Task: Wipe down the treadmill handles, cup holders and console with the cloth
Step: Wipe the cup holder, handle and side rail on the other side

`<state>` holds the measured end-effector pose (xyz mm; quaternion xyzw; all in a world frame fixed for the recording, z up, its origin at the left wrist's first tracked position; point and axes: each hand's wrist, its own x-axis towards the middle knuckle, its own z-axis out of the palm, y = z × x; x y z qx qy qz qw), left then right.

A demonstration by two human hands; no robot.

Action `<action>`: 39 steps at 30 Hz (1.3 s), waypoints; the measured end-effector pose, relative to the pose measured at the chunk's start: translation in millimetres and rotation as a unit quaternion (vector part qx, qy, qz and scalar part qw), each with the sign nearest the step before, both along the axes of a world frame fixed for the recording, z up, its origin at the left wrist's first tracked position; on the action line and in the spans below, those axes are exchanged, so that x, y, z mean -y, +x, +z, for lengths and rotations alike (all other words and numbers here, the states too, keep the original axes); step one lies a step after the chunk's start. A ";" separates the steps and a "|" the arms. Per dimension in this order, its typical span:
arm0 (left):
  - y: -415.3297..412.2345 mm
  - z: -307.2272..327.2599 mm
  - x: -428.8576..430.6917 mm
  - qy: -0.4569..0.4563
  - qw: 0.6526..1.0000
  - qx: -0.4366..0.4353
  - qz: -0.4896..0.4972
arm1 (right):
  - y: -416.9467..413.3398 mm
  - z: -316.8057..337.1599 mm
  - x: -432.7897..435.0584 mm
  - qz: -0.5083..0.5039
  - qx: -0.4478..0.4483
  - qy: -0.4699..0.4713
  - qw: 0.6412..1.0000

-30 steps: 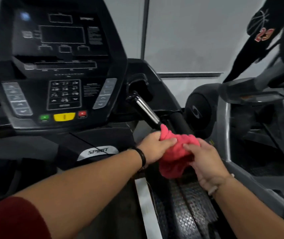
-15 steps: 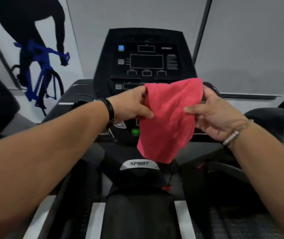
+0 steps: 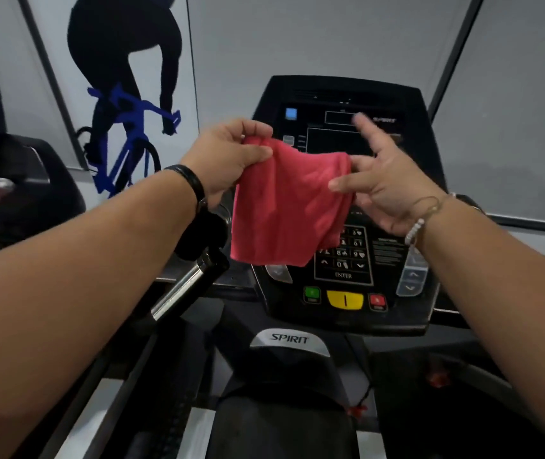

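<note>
Chrome handle (image 3: 185, 289) juts low left, near the silver SPIRIT badge (image 3: 289, 339). Beyond, the left hand (image 3: 231, 157) pinches the red cloth (image 3: 284, 207) at its top corner; the right hand (image 3: 387, 187) is splayed, thumb on the other edge — whether it grips, I cannot tell. The cloth hangs before the console (image 3: 407, 134) keypad (image 3: 347, 256) — cyclist mural (image 3: 125, 94) behind.

A cyclist mural (image 3: 125, 61) sits on the grey wall (image 3: 297, 34), with a dark machine (image 3: 16, 160) at far left.
</note>
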<state>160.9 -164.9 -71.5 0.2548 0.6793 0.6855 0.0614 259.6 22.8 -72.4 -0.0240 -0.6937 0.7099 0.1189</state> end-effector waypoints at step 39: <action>-135.4 -25.1 48.5 -0.071 0.993 -0.084 0.052 | -166.0 35.4 83.6 0.022 0.089 0.126 0.988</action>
